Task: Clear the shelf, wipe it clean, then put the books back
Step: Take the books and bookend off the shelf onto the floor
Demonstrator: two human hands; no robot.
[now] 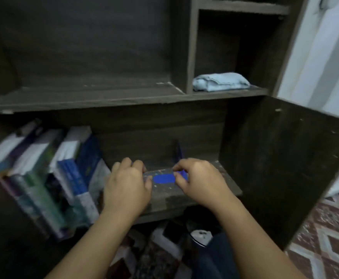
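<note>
No legible text, book spines [44,178] blurred (blue-oval book [163,178] too), nothing readable

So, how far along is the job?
Several books lean at the left of the lower shelf. The left hand and right hand grip a blue-marked book over its right part. The folded cloth lies in the compartment above. Whether this is clearing or refilling, I cannot tell.

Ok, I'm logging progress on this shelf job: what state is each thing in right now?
Blue-oval book: gripped at both ends, over the lower shelf.
Left hand: fingers curled on the book's left end.
Right hand: pinching the book's right end.
Other books: standing in a row, left of the lower shelf.
Cloth: folded, lying untouched in the upper right compartment.
</note>
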